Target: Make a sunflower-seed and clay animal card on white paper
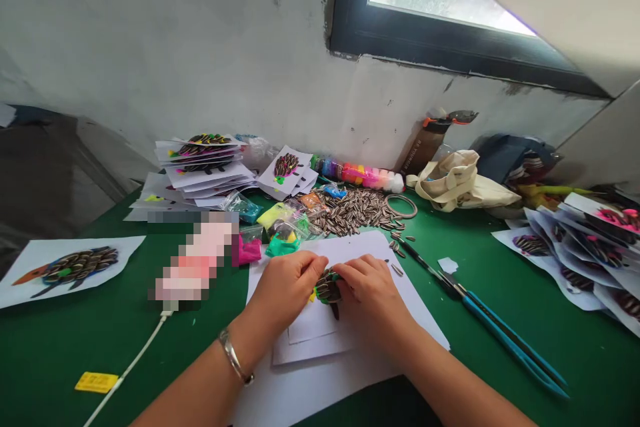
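Observation:
Between my hands, a small figure of striped sunflower seeds point(327, 287) with green and yellow clay bits lies on a white card point(310, 331). The card rests on larger white sheets point(410, 310). My left hand point(293, 280), a silver bangle on its wrist, is closed at the figure's left and upper side, thumb and fingers together. At the right side, my right hand point(373, 290) has its fingers curled in against the seeds. Whatever sits between the fingertips of either hand is hidden or too small to name.
Loose sunflower seeds point(357, 208) lie behind the sheets, beside bags of coloured clay point(284, 243). Blue-handled tweezers point(515, 343) and a black pen point(415, 255) lie to the right. Stacked seed pictures point(210, 177) stand back left, more pictures point(595, 247) far right. A white cable point(133, 363) runs front left.

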The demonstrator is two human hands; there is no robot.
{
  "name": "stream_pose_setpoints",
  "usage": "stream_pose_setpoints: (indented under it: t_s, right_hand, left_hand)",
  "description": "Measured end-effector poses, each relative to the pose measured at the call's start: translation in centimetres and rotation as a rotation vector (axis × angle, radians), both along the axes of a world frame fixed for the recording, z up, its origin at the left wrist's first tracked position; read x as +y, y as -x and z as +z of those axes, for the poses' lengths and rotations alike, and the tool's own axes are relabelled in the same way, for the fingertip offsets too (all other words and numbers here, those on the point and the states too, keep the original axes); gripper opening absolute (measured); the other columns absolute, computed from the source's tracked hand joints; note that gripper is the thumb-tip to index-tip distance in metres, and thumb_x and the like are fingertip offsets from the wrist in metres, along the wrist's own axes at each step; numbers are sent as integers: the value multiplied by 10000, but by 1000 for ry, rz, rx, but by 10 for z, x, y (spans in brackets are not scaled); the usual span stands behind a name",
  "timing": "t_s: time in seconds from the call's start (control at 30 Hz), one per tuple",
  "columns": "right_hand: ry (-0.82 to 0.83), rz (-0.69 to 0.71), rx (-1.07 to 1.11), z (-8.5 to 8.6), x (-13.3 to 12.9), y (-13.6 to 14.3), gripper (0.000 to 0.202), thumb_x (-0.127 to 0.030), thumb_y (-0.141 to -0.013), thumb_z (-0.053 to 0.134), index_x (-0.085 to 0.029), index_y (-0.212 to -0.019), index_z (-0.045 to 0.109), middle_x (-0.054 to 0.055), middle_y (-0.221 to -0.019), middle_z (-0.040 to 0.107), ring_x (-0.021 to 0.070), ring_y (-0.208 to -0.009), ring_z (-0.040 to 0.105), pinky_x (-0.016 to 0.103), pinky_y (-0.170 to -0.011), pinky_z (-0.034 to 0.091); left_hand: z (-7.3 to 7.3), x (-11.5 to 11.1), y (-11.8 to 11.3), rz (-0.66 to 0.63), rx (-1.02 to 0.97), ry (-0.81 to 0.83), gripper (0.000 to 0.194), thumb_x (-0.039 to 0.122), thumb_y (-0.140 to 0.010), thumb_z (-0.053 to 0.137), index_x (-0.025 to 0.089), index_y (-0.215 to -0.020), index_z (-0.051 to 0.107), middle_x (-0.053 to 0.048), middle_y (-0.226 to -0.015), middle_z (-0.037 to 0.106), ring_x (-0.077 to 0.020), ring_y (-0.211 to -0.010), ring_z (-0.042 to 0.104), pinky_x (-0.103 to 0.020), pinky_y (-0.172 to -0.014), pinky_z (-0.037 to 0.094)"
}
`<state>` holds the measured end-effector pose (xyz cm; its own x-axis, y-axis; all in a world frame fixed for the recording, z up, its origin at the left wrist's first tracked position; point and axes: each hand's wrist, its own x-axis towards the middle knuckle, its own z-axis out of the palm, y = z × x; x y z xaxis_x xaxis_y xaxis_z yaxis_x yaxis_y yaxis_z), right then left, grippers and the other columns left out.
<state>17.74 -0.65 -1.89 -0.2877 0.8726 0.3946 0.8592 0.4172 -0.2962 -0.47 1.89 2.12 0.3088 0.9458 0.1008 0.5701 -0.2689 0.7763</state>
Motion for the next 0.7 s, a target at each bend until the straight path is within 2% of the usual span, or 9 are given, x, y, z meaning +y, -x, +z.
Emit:
stream_pose_setpoints:
  t_s: [0.3, 0.5, 0.7]
  right_hand:
    - [8, 33, 94, 3, -3, 1, 205, -83, -839, 585, -232, -828, 727, 35, -847, 683, 193, -810, 531, 316, -743, 379]
    - [41, 24, 199, 2, -2, -5, 213, -109, -842, 572, -230, -875, 744, 48, -871, 683, 201, -832, 546, 325, -753, 416]
    - [34, 42, 177, -1, -2, -5, 246, -105, -834, 546, -232, -864, 755, 55, -860, 674, 207, -814, 545, 337, -735, 428]
  left_hand:
    - [-2, 1, 1, 6, 32, -7, 388, 382, -938, 438, 198, -606, 522, 49, -572, 516, -122, -583, 465, -254, -563, 288]
    - [-2, 2, 1, 14, 49, -16, 388, 387, -936, 438, 200, -616, 555, 40, -586, 546, -126, -593, 490, -254, -567, 301]
    - [-5, 3, 2, 21, 69, -12, 389, 391, -934, 445, 202, -624, 584, 36, -583, 571, -131, -596, 523, -256, -568, 314]
